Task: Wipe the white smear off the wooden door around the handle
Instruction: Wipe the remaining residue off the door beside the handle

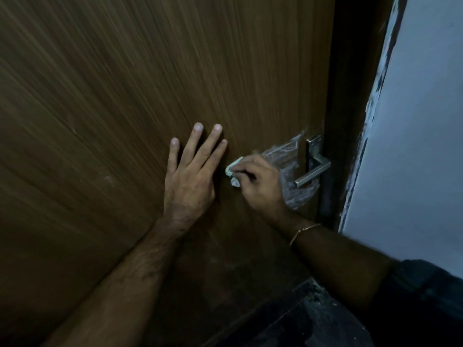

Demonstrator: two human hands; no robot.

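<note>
A: The left hand [190, 181] is lying flat on the wooden door [125, 96], fingers released. The right hand [260, 184] is pinching a crumpled cloth [233, 171].

B: The white smear [288, 159] is sitting beside the handle [313, 169]. Dry rubbing is perhaps only spreading it.

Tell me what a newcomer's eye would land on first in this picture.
First, the white smear on the wooden door, spread beside and below the metal handle near the door's right edge. Next, the right hand just left of the smear, gripping a crumpled pale cloth against the wood. The left hand lies flat on the door beside it, fingers spread.
</note>
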